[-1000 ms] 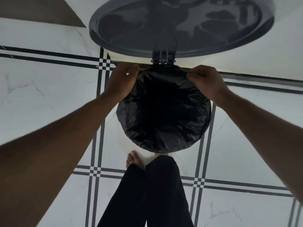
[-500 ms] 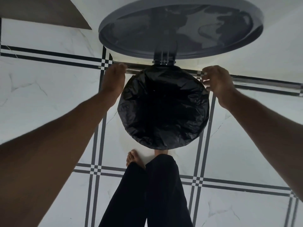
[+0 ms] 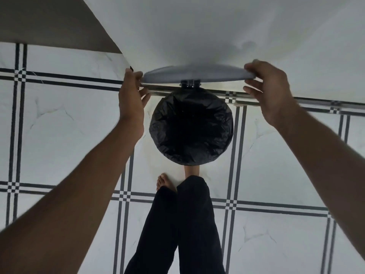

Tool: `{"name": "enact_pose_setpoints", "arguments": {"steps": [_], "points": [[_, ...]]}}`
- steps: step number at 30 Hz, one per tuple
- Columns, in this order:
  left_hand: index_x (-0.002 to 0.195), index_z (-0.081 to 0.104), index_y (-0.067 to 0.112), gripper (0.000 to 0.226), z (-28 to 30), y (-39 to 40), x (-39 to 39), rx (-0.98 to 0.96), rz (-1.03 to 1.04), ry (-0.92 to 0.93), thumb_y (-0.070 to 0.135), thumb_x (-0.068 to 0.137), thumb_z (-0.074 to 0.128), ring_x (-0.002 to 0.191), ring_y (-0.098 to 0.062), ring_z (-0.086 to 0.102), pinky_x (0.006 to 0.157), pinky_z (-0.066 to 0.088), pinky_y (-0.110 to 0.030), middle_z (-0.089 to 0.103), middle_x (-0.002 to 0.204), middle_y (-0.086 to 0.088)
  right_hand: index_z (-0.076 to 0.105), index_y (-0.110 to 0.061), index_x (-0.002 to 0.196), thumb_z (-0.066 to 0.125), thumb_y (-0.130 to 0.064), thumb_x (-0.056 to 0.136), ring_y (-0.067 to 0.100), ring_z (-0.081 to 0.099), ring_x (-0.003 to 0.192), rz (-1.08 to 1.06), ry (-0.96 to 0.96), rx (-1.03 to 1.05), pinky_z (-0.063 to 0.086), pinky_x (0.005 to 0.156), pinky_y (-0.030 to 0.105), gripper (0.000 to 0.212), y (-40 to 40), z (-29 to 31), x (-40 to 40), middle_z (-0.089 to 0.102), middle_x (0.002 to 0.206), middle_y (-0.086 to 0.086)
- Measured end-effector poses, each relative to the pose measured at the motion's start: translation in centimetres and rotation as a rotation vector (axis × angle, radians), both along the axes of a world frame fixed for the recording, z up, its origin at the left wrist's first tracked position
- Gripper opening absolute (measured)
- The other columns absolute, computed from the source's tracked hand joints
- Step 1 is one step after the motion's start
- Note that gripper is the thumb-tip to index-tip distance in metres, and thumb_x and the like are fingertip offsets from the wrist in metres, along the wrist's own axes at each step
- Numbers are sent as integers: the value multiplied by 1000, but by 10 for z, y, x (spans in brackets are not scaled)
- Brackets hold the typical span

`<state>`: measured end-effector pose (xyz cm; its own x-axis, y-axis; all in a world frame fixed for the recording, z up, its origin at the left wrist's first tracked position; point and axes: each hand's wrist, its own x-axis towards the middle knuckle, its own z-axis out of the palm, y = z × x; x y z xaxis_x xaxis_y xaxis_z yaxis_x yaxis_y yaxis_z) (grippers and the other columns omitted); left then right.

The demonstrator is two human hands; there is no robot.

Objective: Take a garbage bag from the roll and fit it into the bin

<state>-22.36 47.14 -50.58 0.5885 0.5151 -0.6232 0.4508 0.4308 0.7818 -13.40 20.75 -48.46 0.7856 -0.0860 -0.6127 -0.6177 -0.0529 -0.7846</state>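
Both hands, left hand (image 3: 132,95) and right hand (image 3: 269,89), are clasped on the bin lid (image 3: 197,75) at upper centre; with the garbage bag (image 3: 190,129) fitted, lowering is called for.

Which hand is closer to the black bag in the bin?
The left hand. It sits just beside the upper left edge of the black garbage bag while gripping the bin lid. The right hand holds the lid's other end, farther out from the bag's right edge.

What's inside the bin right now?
A black garbage bag lines the bin, its crinkled plastic folded over the rim. The bottom is too dark to see. Both hands hold the grey lid above it.
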Motion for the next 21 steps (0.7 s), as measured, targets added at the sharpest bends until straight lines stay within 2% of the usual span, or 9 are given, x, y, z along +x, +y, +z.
{"name": "enact_pose_setpoints", "arguments": {"steps": [3, 5, 8, 11, 13, 15, 17, 19, 21], "points": [[102, 72, 10, 25, 5, 2, -21, 166, -77, 56, 27, 93, 56, 98, -19, 67, 96, 55, -36, 67, 96, 0, 72, -24, 82, 66, -20, 83, 13, 63, 87, 78, -69, -152, 56, 88, 39, 7, 2, 0, -28, 68, 83, -8], [99, 74, 16, 24, 2, 0, -41, 319, -203, 109, 30, 85, 61, 98, -24, 69, 91, 57, -39, 70, 92, 3, 72, -27, 87, 63, -19, 84, 11, 62, 90, 116, -125, -269, 53, 94, 42, 13, -3, -10, -55, 70, 92, -7], [108, 73, 20, 27, -7, -14, -70, 397, -294, 186, 25, 86, 57, 102, -13, 65, 86, 50, -22, 70, 109, 4, 69, -27, 111, 56, -14, 90, 15, 61, 109, 229, -115, -420, 49, 94, 32, 28, -9, -29, -99, 63, 119, -5], [118, 66, 17, 29, -32, -33, -101, 484, -337, 258, 17, 93, 53, 106, -9, 57, 70, 38, 1, 61, 121, 6, 63, -22, 119, 53, -2, 86, 19, 54, 117, 323, -132, -471, 48, 101, 35, 40, -11, -57, -142, 52, 123, -4], [124, 61, 19, 34, -58, -43, -120, 500, -360, 298, 16, 92, 52, 107, -10, 57, 75, 43, -3, 57, 127, 5, 58, -19, 123, 53, 2, 86, 0, 50, 107, 362, -158, -525, 47, 95, 16, 43, -10, -79, -163, 50, 127, -2], [128, 58, 21, 38, -83, -51, -134, 473, -379, 315, 16, 90, 52, 114, -16, 58, 89, 52, -25, 56, 132, 1, 56, -14, 127, 54, 5, 87, -4, 46, 99, 402, -177, -554, 36, 79, -4, 44, -7, -101, -177, 49, 133, 4], [128, 54, 25, 41, -105, -59, -145, 421, -407, 330, 13, 89, 52, 116, -19, 58, 90, 54, -35, 56, 133, 0, 54, -13, 130, 56, 7, 86, 1, 45, 102, 432, -171, -555, 33, 73, -9, 48, -6, -121, -185, 47, 136, 7], [126, 51, 28, 41, -113, -66, -147, 403, -436, 376, 14, 88, 52, 109, -20, 62, 79, 55, -34, 56, 131, 2, 51, -15, 132, 58, 7, 85, -6, 38, 101, 462, -150, -575, 33, 70, -8, 52, -5, -130, -187, 47, 137, 5], [127, 52, 27, 36, -111, -66, -153, 483, -455, 439, 22, 91, 53, 103, -18, 62, 76, 51, -32, 54, 132, 2, 50, -17, 134, 58, 3, 87, 2, 43, 110, 487, -113, -571, 34, 75, -1, 51, -8, -128, -188, 45, 141, 4]]}}
